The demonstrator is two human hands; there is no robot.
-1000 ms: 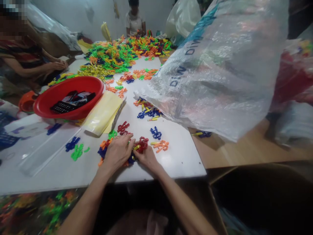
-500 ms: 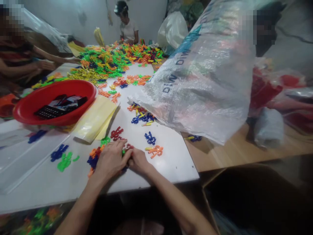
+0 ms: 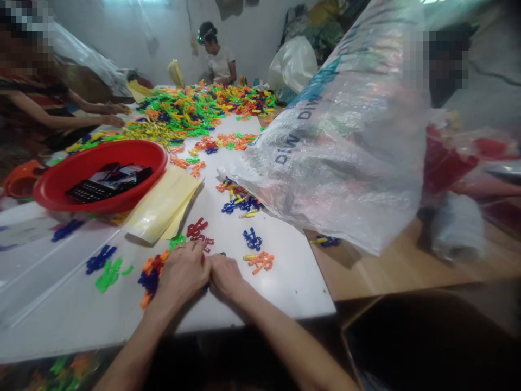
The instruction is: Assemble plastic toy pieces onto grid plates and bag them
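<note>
Near the front edge of the white table (image 3: 285, 293), my left hand (image 3: 185, 271) is closed, its fingers curled around something mostly hidden. My right hand (image 3: 225, 276) touches it, closed too, with a small dark tip showing above its fingers. An orange, red and blue pile of plastic pieces (image 3: 151, 277) lies against the left side of my left hand. Dark red pieces (image 3: 199, 231) and green pieces (image 3: 177, 240) lie just beyond it. To the right of my right hand are an orange cluster (image 3: 262, 262) and a blue cluster (image 3: 252, 239).
A red basin (image 3: 52, 187) holding black cards stands at the left, beside a folded yellow sheet (image 3: 163, 203). A large white sack (image 3: 345, 163) leans over the right side. Farther back lies a big colourful heap (image 3: 195, 108). People sit at the left and at the back.
My hands have drawn closer together, and the red and green bits seen between them are now mostly covered. The view has tilted up slightly. At the left, a person's hands have moved apart.
</note>
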